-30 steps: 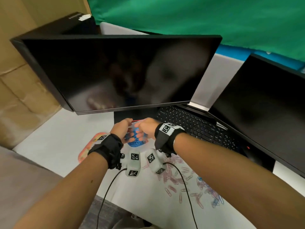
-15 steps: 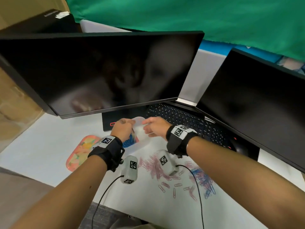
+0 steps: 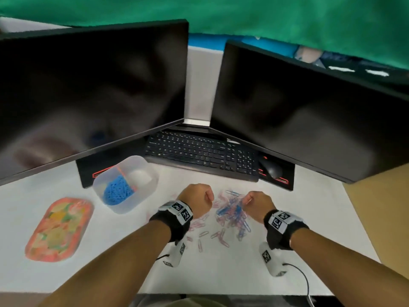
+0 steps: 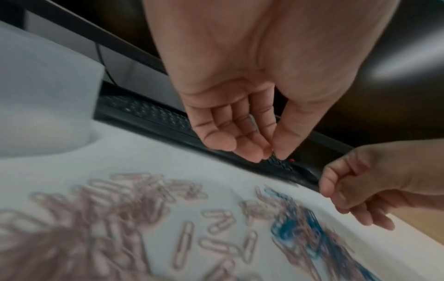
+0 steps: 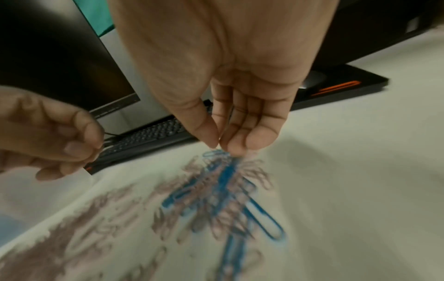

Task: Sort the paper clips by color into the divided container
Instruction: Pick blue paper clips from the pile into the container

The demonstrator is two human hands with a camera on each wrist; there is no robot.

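Take the divided container (image 3: 141, 191) as your landmark: it sits on the white surface (image 3: 221, 273) in front of the left monitor (image 3: 88, 85), and its left compartment holds a heap of blue clips (image 3: 117, 192), while the right compartment looks bare, as far as the blur allows. Left of the container and nearer to you lies a pink patterned tray (image 3: 58, 229). Right of the container, your left hand (image 3: 195, 201) hovers with its fingers curled and thumb meeting the fingertips (image 4: 264, 150); whether anything is pinched there I cannot tell. Just beyond it, further right of the container, the loose pile of paper clips (image 3: 232, 214) is spread on the surface, mostly pink at its left side and below your left wrist, mixed pink and blue at its right. Over the pile's right edge, your right hand (image 3: 257, 204) has thumb and fingertips (image 5: 211, 140) drawn together just at the top of a blue clip (image 5: 213, 154); the blur hides whether it grips it. Behind the pile, right of the container, stand a black keyboard (image 3: 199, 151), a mouse (image 3: 271, 168) and the right monitor (image 3: 309, 111).
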